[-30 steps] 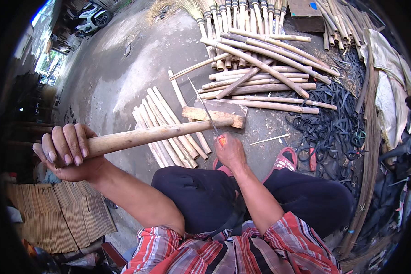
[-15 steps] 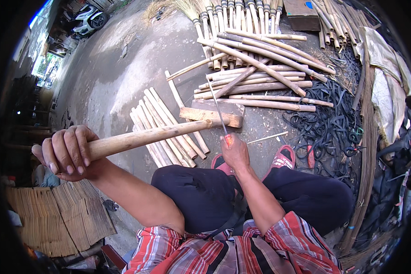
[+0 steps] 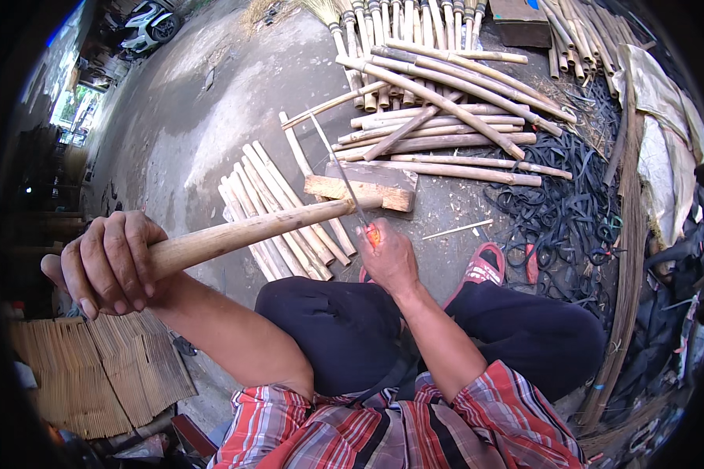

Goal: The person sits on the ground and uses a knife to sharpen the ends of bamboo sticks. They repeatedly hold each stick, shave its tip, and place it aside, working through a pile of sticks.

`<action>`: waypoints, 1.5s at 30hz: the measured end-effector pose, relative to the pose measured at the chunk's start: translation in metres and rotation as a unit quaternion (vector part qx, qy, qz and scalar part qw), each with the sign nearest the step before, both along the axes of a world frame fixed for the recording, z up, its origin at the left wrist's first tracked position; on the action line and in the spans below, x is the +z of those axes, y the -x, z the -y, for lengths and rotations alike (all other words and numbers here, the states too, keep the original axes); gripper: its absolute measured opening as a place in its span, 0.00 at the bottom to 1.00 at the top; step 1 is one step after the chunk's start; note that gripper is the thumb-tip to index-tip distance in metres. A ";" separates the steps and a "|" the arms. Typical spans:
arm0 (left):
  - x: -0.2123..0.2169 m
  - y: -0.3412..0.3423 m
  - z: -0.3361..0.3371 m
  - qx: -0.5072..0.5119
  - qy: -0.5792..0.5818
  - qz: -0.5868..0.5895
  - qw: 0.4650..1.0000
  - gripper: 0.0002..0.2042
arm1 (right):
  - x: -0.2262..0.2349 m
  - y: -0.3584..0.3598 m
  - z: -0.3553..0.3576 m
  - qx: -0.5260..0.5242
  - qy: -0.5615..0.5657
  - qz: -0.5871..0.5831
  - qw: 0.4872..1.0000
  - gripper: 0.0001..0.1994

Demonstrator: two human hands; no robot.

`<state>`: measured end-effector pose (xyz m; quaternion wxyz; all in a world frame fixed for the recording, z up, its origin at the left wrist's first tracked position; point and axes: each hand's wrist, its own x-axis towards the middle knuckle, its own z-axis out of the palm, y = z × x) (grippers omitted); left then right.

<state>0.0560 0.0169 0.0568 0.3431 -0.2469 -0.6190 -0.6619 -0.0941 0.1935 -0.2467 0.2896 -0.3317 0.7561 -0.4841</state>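
Note:
My left hand [image 3: 116,264] is wrapped round the near end of a bamboo pole [image 3: 250,231]. The pole slants up to the right, its far end resting on a squared wooden block [image 3: 344,190] on the ground. My right hand [image 3: 389,256] is closed round the orange-red handle of a long, narrow-bladed knife [image 3: 338,168]. The blade crosses the pole close to its far end and points up and to the left. Whether its edge has cut into the bamboo cannot be made out.
A row of bamboo lengths [image 3: 278,211] lies left of the block. Beyond it is a crossed pile of poles [image 3: 446,117], with brooms [image 3: 414,19] behind. Black rubber strips [image 3: 559,203] lie tangled at right, and a loose sliver [image 3: 457,229] near my sandal [image 3: 485,264].
My right hand has moved left and slightly up. The knife leans further left and crosses the pole nearer to my left hand. The left hand keeps its hold, shifted slightly left.

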 end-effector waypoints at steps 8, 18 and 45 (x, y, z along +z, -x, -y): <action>-0.002 0.003 0.003 -0.052 -0.012 -0.014 0.998 0.32 | 0.005 0.003 0.008 0.003 -0.140 -0.009 0.990 0.15; -0.002 0.008 0.006 -0.002 -0.079 -0.016 0.997 0.29 | -0.032 0.002 0.000 -0.005 -0.136 -0.007 0.991 0.15; -0.386 0.019 0.072 0.639 -0.381 0.354 0.567 0.14 | -0.104 0.035 -0.022 0.050 -0.230 -0.053 0.970 0.18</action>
